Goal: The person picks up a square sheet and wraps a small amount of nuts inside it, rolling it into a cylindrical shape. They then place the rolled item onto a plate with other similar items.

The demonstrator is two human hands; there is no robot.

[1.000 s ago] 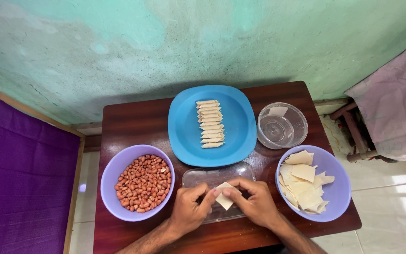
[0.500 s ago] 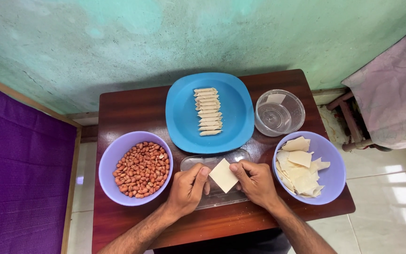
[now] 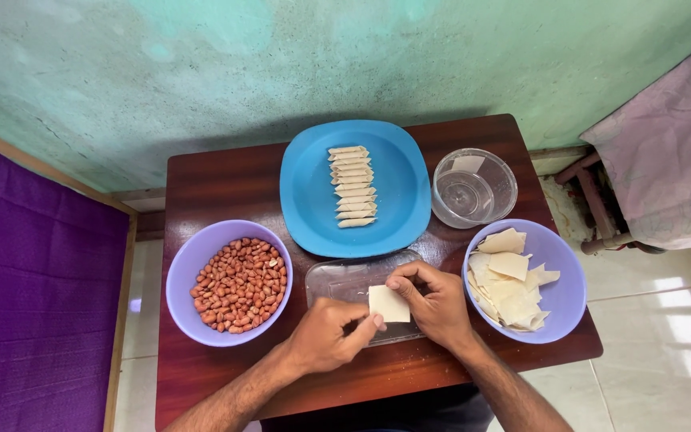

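Together, left hand and right hand pinched a thin dough square by opposite edges | near table's front edge | probably light, limp, tearable.

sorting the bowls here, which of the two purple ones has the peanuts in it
The purple bowl at the table's left edge, beside the left hand, holds the peanuts. The other purple bowl, on the right, holds pale dough squares.

2 bare forearms and hands, left hand and right hand, no sleeves, rings or watch.
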